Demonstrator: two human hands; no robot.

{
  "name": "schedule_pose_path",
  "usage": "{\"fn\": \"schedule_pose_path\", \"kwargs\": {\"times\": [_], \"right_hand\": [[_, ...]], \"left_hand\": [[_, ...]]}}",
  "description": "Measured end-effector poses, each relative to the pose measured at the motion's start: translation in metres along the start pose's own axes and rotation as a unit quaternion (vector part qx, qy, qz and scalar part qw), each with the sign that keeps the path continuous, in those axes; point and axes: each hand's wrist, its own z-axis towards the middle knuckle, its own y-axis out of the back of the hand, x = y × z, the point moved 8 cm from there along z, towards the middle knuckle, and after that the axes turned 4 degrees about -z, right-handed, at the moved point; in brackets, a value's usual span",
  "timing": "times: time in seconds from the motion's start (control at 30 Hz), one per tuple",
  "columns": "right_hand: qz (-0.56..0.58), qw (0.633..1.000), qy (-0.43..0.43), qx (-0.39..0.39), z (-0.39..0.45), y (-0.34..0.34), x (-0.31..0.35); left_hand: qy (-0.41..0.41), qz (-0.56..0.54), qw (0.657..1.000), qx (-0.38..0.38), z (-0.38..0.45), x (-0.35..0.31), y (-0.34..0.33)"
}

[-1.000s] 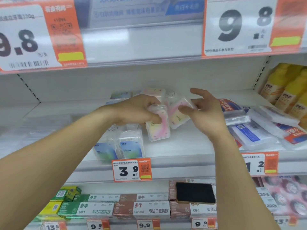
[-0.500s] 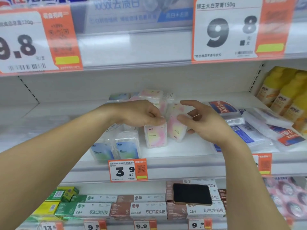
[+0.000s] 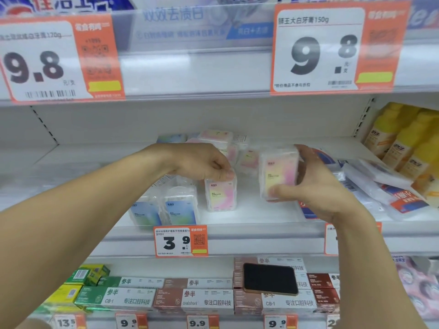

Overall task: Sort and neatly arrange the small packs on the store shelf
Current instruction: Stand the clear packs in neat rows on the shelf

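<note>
- A pink pack (image 3: 220, 195) stands upright at the shelf (image 3: 251, 213) front; the left hand (image 3: 202, 162) pinches its top with curled fingers.
- The right hand (image 3: 316, 186) grips a second pink pack (image 3: 278, 175), lifted clear of the shelf, well right of the first.
- Step in hand, as I judge it: lining up the pink packs. Next the held one needs setting down upright just beside the standing one, faces forward.
- Two blue packs (image 3: 166, 210) stand left of it; more pink ones (image 3: 218, 138) sit jumbled behind.
- Flat white packets (image 3: 370, 181) sprawl to the right and may crowd the row.
- Yellow bottles (image 3: 403, 141) stand far right; a phone (image 3: 269, 279) lies on boxes (image 3: 209, 298) below.
</note>
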Motion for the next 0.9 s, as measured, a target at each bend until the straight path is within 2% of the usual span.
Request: {"fn": "schedule_pose_path", "kwargs": {"times": [0.1, 0.17, 0.33, 0.53, 0.9], "right_hand": [[-0.149, 0.989, 0.012, 0.014, 0.002, -0.009, -0.006], [-0.180, 0.983, 0.001, 0.035, 0.004, -0.018, -0.012], [-0.137, 0.984, -0.027, 0.107, -0.001, -0.032, -0.018], [-0.112, 0.982, -0.044, 0.144, -0.004, -0.041, -0.020], [-0.117, 0.972, -0.036, 0.201, -0.007, -0.059, -0.014]], "left_hand": [[0.004, 0.027, 1.000, 0.010, -0.003, -0.004, -0.002], [0.004, 0.035, 0.999, 0.025, -0.006, -0.007, -0.004], [-0.001, 0.044, 0.998, 0.040, -0.010, -0.013, -0.007], [-0.009, 0.035, 0.997, 0.066, -0.014, -0.015, -0.012], [-0.025, -0.001, 0.998, 0.062, -0.023, -0.001, -0.016]]}}
